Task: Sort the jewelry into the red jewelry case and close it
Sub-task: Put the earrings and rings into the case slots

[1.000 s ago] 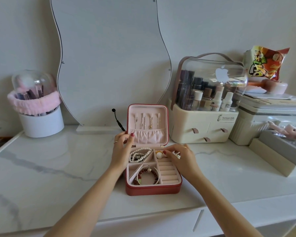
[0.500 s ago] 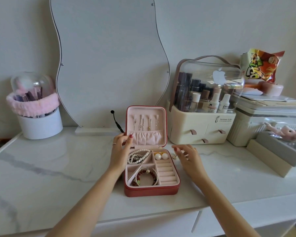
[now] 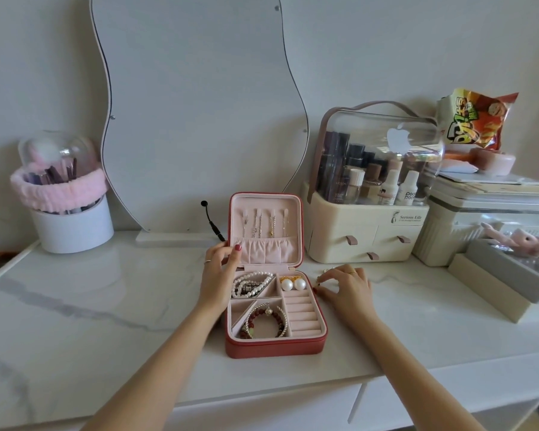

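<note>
Right hand (image 3: 344,283) is curled over small rings (image 3: 325,270) on the counter, just right of the red jewelry case (image 3: 276,345); grasp unconfirmed. Lid edge is held by left hand (image 3: 220,269).

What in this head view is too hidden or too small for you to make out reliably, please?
- Head view: small item under right hand fingertips, too small; grip unclear.
- Pendants in jewelry case lid, too fine.
- Left hand palm, turned away.
- Grey box, cut by right edge.
</note>
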